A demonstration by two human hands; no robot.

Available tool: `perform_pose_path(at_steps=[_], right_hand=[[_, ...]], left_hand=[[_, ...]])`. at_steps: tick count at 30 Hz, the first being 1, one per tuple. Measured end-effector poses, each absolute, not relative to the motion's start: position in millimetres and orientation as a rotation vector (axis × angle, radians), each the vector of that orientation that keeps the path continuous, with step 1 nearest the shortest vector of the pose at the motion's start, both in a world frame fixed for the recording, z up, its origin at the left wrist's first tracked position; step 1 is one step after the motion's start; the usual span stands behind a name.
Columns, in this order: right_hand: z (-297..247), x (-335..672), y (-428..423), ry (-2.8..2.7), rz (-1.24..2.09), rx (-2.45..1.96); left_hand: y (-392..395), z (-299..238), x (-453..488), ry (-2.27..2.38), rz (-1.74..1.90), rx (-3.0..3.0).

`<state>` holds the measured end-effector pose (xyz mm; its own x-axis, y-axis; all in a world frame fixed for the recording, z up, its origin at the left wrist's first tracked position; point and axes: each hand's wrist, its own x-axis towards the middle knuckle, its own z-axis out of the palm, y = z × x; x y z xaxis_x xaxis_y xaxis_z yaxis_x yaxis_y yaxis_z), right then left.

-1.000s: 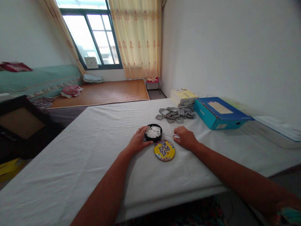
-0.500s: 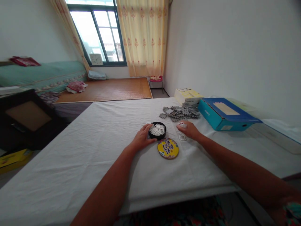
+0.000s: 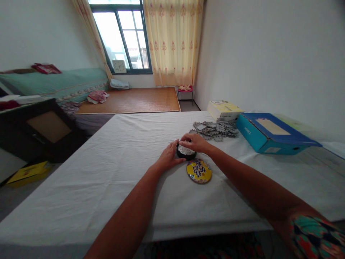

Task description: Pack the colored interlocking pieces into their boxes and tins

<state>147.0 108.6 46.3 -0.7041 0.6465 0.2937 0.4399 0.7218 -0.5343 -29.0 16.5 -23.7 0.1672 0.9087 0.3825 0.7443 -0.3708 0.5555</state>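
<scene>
A small round black tin (image 3: 186, 157) stands on the white-covered table, filled with white printed pieces (image 3: 184, 150). My left hand (image 3: 169, 156) curves around the tin's left side, with the thumb along its front. Over the top of the tin reaches my right hand (image 3: 197, 142), fingers bent and pointing down at the far left rim. Whatever sits between those fingertips is hidden by the hand. Just in front of the tin lies a yellow round lid (image 3: 199, 171) with dark lettering, face up.
A heap of grey toothed pieces (image 3: 215, 129) lies behind my right hand. Farther right are a yellow and white box (image 3: 224, 110) and a blue box (image 3: 272, 132) by the wall. A dark cabinet (image 3: 48, 126) stands at the left; a mat-covered bed (image 3: 142, 100) is beyond the table.
My right hand has moved left, from beside the tin with white pieces in its fingers to over the tin. My left hand stays at the tin. The view has turned slightly left.
</scene>
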Motion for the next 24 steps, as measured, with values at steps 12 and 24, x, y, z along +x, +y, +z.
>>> perform_pose_path(at_steps=[12, 24], right_hand=[[68, 244, 114, -2.725, 0.368, -1.117], [37, 279, 119, -2.784, 0.597, -1.140]], left_hand=[[6, -4, -22, 1.617, 0.933, 2.403], [1, 3, -12, 1.708, 0.773, 2.413]])
